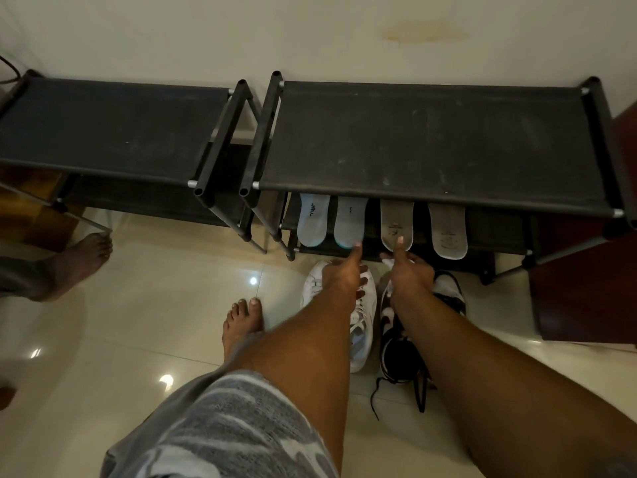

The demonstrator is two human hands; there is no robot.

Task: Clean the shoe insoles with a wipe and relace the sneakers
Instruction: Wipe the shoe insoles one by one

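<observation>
Four insoles lie side by side on the lower shelf of the right shoe rack, heels toward me. Two are pale blue and two are grey. My left hand reaches forward, and its thumb tip touches the heel of the second pale blue insole. My right hand reaches beside it, thumb tip on the heel of the first grey insole. A white sneaker lies on the floor under my left hand. Under my right arm a black-and-white sneaker trails loose black laces. No wipe is visible.
A second black rack stands to the left against the wall. My bare foot is on the glossy tiled floor left of the sneakers. Another person's bare foot stands at far left. A dark wooden door is at right.
</observation>
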